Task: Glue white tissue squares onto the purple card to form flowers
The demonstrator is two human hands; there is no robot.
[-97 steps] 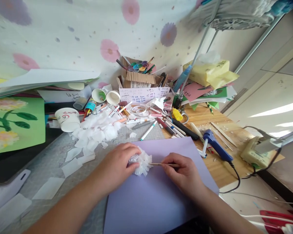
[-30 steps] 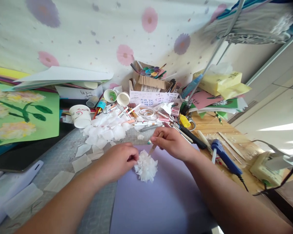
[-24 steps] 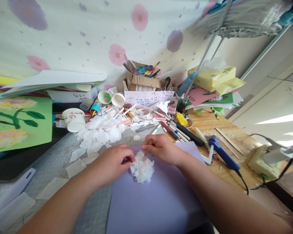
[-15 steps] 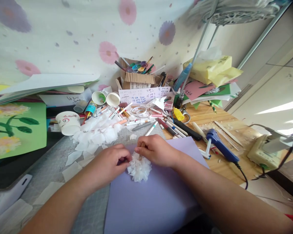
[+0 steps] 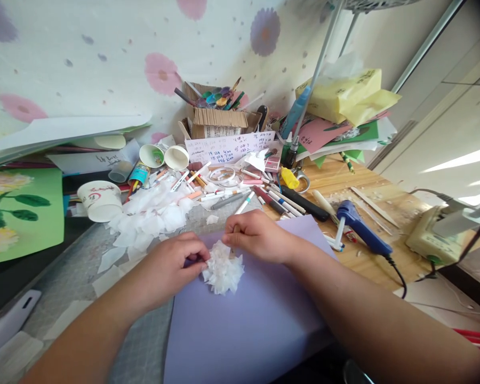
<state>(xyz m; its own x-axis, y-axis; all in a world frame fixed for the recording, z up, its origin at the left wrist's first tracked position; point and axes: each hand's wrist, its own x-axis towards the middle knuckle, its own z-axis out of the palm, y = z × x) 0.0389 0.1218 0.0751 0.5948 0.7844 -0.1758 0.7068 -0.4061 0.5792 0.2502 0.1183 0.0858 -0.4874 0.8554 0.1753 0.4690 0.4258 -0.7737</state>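
Note:
A ruffled white tissue-paper flower [image 5: 224, 269] lies on a sheet of purple paper [image 5: 240, 330]. At its left edge, my left hand [image 5: 178, 266] has thumb and fingers closed in a pinch on the outer paper. My right hand [image 5: 256, 234] is curled into a fist just above the flower's upper right, around a thin wooden stick [image 5: 237, 229]. Only a bit of the stick shows above the fist, and its lower end is mostly hidden near the flower.
White tissue squares [image 5: 156, 208] are heaped at the left on a grey cutting mat [image 5: 144, 341]. Markers [image 5: 288, 205] and tape rolls [image 5: 224, 175] crowd the back. A paper cup [image 5: 100, 200] stands left. A blue glue gun [image 5: 362, 226] with its cord lies right, near a power strip [image 5: 436, 240].
The view has shifted slightly, so most things sit a little further left and up. The right fist has lifted slightly off the flower's middle, showing more of it. The left hand stays at its edge.

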